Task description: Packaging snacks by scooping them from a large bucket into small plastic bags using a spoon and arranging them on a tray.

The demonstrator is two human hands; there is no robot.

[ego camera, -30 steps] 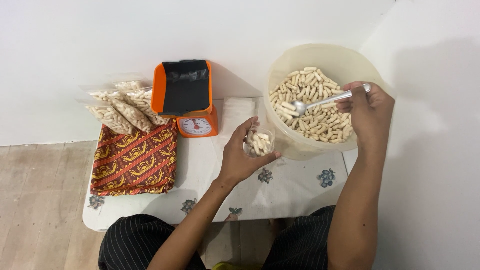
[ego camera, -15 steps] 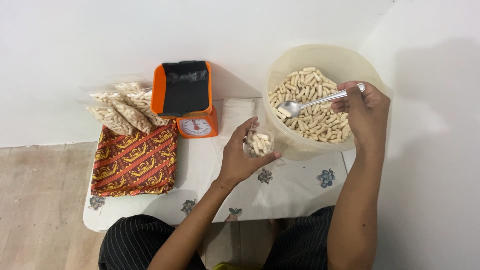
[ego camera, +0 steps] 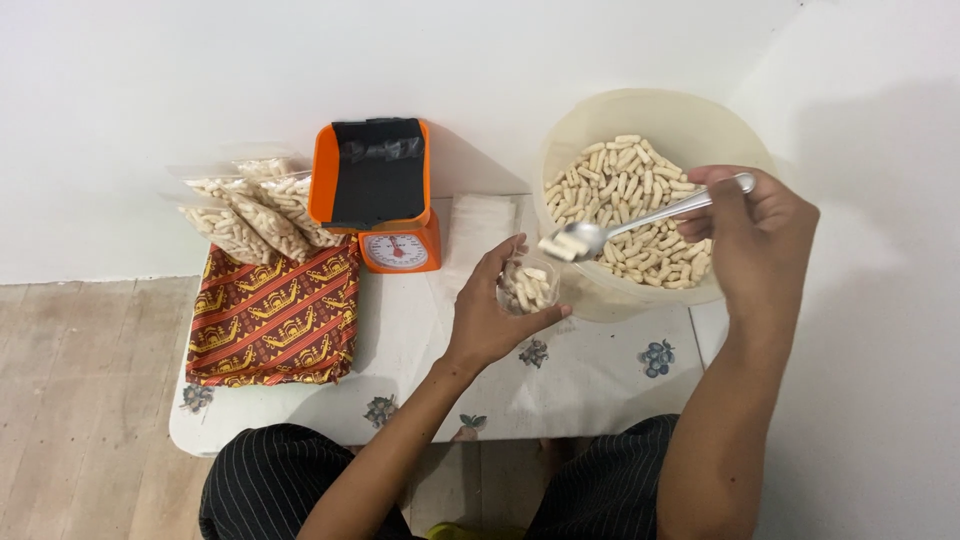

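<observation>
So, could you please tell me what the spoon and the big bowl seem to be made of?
The spoon looks like polished metal, probably steel: silvery, with bright glints along the handle. The big bowl seems to be cream, slightly translucent plastic with a matte finish: its wall glows softly and shows no sharp reflections.

Lighting is bright, even and soft, apparently from above and slightly left, though the source itself is out of view. The white wall reads evenly, without glare. Soft shadows fall to the right of the orange scale and the big bowl. The spoon shows a small highlight. Focus is sharp across the counter; slight softness at the frame corners. No motion blur evident.
</observation>
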